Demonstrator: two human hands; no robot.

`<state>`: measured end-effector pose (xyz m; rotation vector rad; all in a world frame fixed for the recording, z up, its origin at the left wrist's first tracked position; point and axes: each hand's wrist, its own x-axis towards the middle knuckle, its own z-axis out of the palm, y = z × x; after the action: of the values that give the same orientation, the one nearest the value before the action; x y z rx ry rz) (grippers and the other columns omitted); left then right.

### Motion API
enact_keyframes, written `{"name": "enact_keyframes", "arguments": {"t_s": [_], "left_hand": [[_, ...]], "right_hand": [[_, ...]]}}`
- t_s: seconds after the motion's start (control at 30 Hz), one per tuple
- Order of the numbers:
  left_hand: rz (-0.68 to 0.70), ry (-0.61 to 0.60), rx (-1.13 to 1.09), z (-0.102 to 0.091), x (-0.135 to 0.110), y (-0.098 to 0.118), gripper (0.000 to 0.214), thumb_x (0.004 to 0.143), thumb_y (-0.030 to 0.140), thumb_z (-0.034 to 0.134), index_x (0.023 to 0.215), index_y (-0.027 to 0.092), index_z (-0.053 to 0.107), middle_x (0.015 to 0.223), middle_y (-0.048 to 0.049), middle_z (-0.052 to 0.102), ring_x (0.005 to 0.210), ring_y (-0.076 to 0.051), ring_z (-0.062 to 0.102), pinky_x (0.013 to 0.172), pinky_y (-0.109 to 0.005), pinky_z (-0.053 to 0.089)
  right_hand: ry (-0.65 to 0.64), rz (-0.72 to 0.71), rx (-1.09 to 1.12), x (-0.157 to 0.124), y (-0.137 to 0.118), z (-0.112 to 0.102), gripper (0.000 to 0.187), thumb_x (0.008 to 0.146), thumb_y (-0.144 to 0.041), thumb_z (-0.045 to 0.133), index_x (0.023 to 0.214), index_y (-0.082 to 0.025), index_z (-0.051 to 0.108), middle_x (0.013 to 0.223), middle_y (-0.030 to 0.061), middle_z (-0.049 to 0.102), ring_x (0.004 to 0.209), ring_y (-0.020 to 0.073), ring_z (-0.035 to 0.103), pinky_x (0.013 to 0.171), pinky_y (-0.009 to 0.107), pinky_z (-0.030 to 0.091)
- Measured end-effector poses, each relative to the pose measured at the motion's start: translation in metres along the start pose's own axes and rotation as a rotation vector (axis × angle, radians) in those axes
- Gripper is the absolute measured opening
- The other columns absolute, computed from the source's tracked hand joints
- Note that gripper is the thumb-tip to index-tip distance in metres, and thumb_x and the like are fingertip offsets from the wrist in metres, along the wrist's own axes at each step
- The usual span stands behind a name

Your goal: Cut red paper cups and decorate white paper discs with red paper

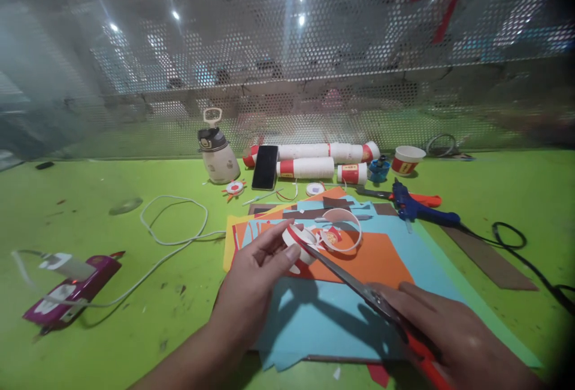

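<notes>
My left hand (263, 258) pinches a cut-down paper cup base (294, 237), white with a red band, above the stacked sheets. Wrapped round the red handles of a pair of scissors (345, 276), my right hand (440, 324) holds the blades pointing up and left. Their tips meet the cup piece's right edge; whether they are apart is hard to tell. Just behind lies a white paper ring (344, 231) cut from a cup, with red-and-white scraps beside it. An orange sheet (377, 252) and a light blue sheet (323, 318) lie beneath both hands.
A blue glue gun (422, 207) with a black cord rests at right. Farther back are a phone (265, 167), stacked paper cups (305, 168), a single cup (407, 161) and a bottle (218, 156). At left, a purple power strip (74, 291) trails a white cable. A perforated metal screen stands behind.
</notes>
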<state>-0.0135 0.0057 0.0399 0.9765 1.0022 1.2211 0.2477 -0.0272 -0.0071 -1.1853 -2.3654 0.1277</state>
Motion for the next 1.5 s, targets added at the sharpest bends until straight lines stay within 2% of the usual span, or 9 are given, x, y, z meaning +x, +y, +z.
{"name": "enact_keyframes", "arguments": {"t_s": [0.1,0.27,0.4,0.6,0.73,0.9,1.0,1.27,1.5], "left_hand": [[-0.018,-0.012,-0.033,0.001,0.000,0.002,0.037,0.079,0.031,0.074,0.115,0.021,0.070,0.096,-0.0068,0.074,0.089,-0.020,0.066,0.092,-0.037,0.046],[0.013,-0.008,-0.002,0.001,0.001,-0.002,0.048,0.079,0.033,0.074,0.124,0.021,0.063,0.100,-0.0077,0.074,0.086,-0.018,0.066,0.086,-0.034,0.049],[0.041,0.009,0.000,0.004,0.001,-0.004,0.052,0.077,0.034,0.076,0.124,0.017,0.063,0.103,-0.0114,0.074,0.084,-0.020,0.068,0.079,-0.035,0.053],[0.079,0.032,-0.006,0.005,0.000,-0.004,0.049,0.075,0.032,0.078,0.121,0.020,0.067,0.111,-0.0127,0.074,0.096,-0.025,0.069,0.083,-0.038,0.055],[0.083,0.037,-0.012,0.006,0.000,-0.004,0.046,0.074,0.029,0.078,0.118,0.019,0.069,0.110,-0.0125,0.075,0.098,-0.025,0.070,0.088,-0.039,0.055],[0.068,0.063,-0.066,0.008,-0.002,-0.003,0.047,0.074,0.025,0.079,0.119,0.020,0.069,0.109,-0.0110,0.076,0.097,-0.023,0.070,0.087,-0.036,0.056],[0.055,0.061,-0.072,0.008,-0.002,-0.002,0.045,0.075,0.025,0.079,0.119,0.021,0.069,0.108,-0.0104,0.076,0.095,-0.022,0.071,0.089,-0.036,0.055],[0.067,0.031,-0.059,0.005,0.001,-0.003,0.045,0.081,0.033,0.073,0.123,0.022,0.066,0.115,-0.0102,0.073,0.106,-0.024,0.066,0.099,-0.041,0.048],[0.051,0.030,-0.091,0.004,0.000,-0.008,0.041,0.081,0.031,0.073,0.121,0.022,0.066,0.116,-0.0067,0.073,0.102,-0.020,0.068,0.092,-0.033,0.051]], "right_hand": [[-0.046,-0.029,0.005,-0.001,0.003,0.001,0.039,0.087,-0.017,0.049,0.126,-0.024,0.052,0.091,0.0079,0.071,0.077,0.0240,0.070,0.059,0.030,0.056],[-0.007,0.021,0.025,0.001,0.000,0.001,0.039,0.084,-0.013,0.048,0.120,-0.026,0.057,0.082,0.0043,0.070,0.069,0.0213,0.068,0.055,0.027,0.053],[-0.061,0.061,0.137,0.002,-0.004,0.001,0.037,0.086,-0.017,0.051,0.122,-0.024,0.057,0.083,0.0053,0.067,0.073,0.0218,0.067,0.060,0.030,0.053],[-0.058,0.072,0.189,0.004,-0.008,0.001,0.034,0.090,-0.017,0.047,0.122,-0.024,0.055,0.083,0.0042,0.066,0.074,0.0194,0.065,0.063,0.030,0.050],[-0.070,0.047,0.225,0.005,-0.007,0.001,0.036,0.087,-0.018,0.051,0.122,-0.024,0.055,0.080,0.0033,0.066,0.070,0.0195,0.064,0.060,0.029,0.050],[-0.008,0.042,0.218,0.001,-0.003,0.005,0.039,0.086,-0.015,0.052,0.123,-0.026,0.056,0.088,0.0052,0.068,0.078,0.0212,0.067,0.064,0.030,0.052],[0.005,0.030,0.194,0.000,-0.002,0.005,0.038,0.086,-0.016,0.052,0.122,-0.028,0.055,0.087,0.0035,0.068,0.075,0.0203,0.067,0.061,0.029,0.052],[-0.053,0.043,0.215,0.007,-0.007,0.001,0.035,0.088,-0.021,0.054,0.123,-0.023,0.057,0.081,0.0044,0.067,0.071,0.0202,0.066,0.058,0.028,0.051],[-0.104,0.063,0.146,0.007,-0.008,0.000,0.037,0.085,-0.017,0.058,0.121,-0.022,0.061,0.083,0.0048,0.068,0.073,0.0195,0.067,0.062,0.027,0.053]]}}
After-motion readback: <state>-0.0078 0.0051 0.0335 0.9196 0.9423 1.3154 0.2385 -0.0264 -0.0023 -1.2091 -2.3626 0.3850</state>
